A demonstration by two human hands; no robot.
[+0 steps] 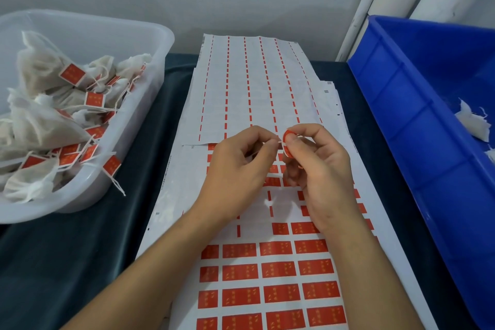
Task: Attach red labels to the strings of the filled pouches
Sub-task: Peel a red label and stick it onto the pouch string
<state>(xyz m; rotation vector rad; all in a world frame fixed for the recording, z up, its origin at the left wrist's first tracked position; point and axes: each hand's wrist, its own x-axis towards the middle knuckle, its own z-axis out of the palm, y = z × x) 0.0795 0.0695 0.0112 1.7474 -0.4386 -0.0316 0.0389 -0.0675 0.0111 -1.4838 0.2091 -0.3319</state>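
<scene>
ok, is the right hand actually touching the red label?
Touching. The head view shows the right hand's thumb and fingertips pinching the curled red label above the label sheet.

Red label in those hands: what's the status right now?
Right hand pinches a curled red label. Left hand pinches a thin string against it. Pouch hidden. Nothing in the way.

Curled red label [287,142] pinched above the label sheet [281,270]; tagged white pouches [42,126] heaped at left.
</scene>
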